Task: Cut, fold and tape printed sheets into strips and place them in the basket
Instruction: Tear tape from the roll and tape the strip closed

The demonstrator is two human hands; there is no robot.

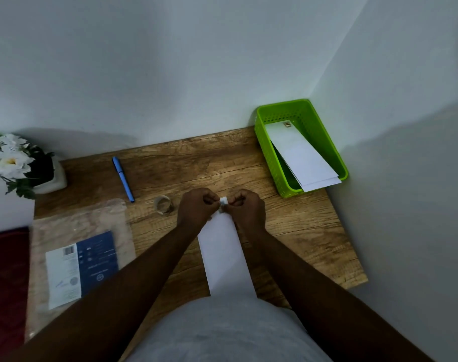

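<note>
While both forearms reach forward over the wooden worktop (pixel 288 231), the left hand (pixel 196 205) and right hand (pixel 246 206) meet knuckle to knuckle at the far end of a folded white strip (pixel 224 254). Each hand is curled tight, thumb and fingers pinching a small pale piece (pixel 223 200) between them at the strip's tip; whether it is tape cannot be told. The strip lies lengthwise on the worktop, running back toward the person. A tape roll (pixel 163 204) stands just left of the left hand. At the far right corner, a green basket (pixel 280 163) holds finished white strips (pixel 301 155), their near ends overhanging its rim.
</note>
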